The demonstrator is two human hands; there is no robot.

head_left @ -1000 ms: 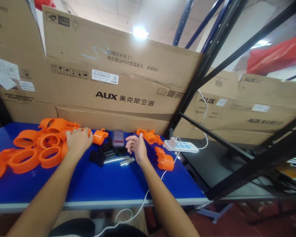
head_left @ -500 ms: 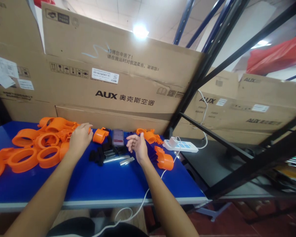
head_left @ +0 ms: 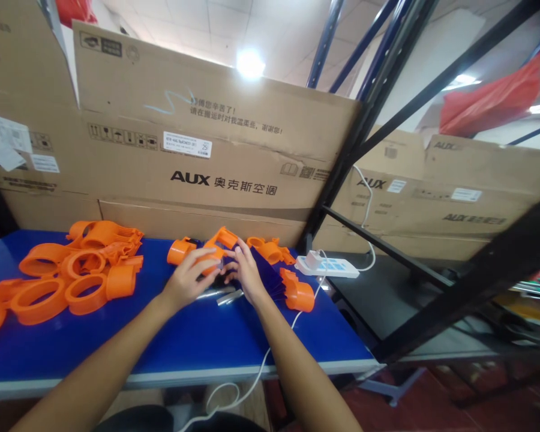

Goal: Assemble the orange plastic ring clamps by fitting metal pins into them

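Over the middle of the blue table, my left hand (head_left: 186,282) grips an orange plastic ring-shaped part (head_left: 225,237) with its arm pointing up. Against the right side of that part are the bent fingers of my right hand (head_left: 246,273), which also hold it. Beneath the hands lie silver metal rods (head_left: 227,298), partly covered. The phone and most of the black pieces are hidden behind my hands and the part. Just left of the held part sits another orange ring part (head_left: 180,251).
Several orange ring parts (head_left: 40,298) are heaped on the left of the blue table (head_left: 171,348). More orange parts (head_left: 298,292) lie at the right, near a white power strip (head_left: 330,267) and its cable. Cardboard (head_left: 234,150) walls off the back; a black rack post (head_left: 337,174) stands right.
My left hand has moved right from the orange heap, bringing an orange ring part to the middle. My right hand has closed in on it. The view has shifted slightly.
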